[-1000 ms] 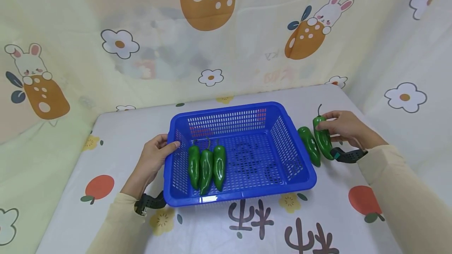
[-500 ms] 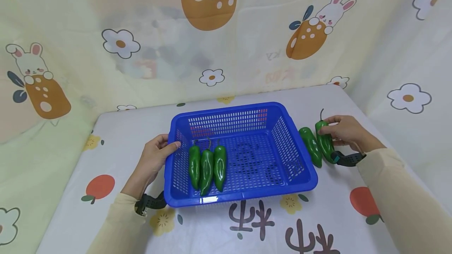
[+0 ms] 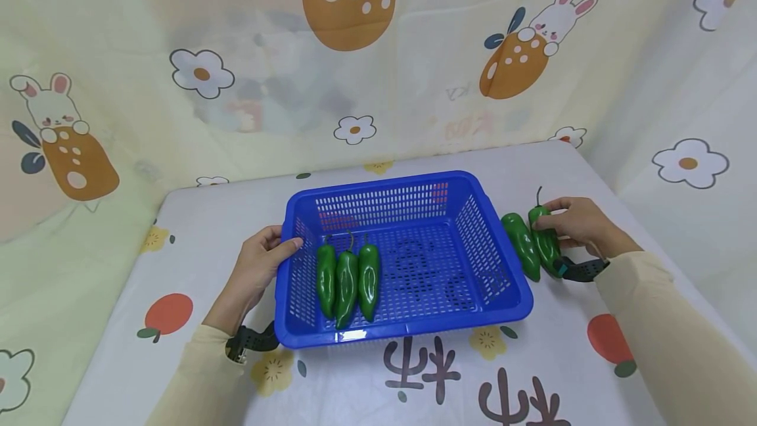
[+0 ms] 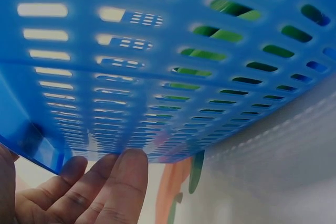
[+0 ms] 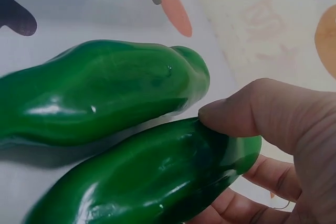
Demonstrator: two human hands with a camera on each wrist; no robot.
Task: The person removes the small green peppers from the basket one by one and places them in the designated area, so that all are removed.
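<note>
A blue plastic basket point(image 3: 414, 329) with slotted walls sits mid-table. My left hand point(image 3: 260, 265) grips its left rim, thumb over the edge and fingers point(image 4: 128, 177) against the outer side. Inside, at the left, three glossy green peppers point(image 3: 346, 284) lie side by side, stems away from me. Outside the basket on the right, my right hand point(image 3: 582, 223) holds one green pepper point(image 3: 547, 254) between thumb and fingers near its stem end, as the right wrist view also shows. Another green pepper point(image 3: 522, 248) lies between it and the basket's right wall.
A pale tablecloth point(image 3: 207, 242) printed with fruit, flowers and dark characters covers the table. Behind and at both sides hang curtains point(image 3: 266, 84) with rabbit and flower prints. A black strap point(image 3: 582, 269) circles the right wrist, and another strap point(image 3: 251, 339) the left.
My right hand and its pepper have shifted slightly toward me and down, close beside the other loose pepper. My left hand and the basket have stayed in place.
</note>
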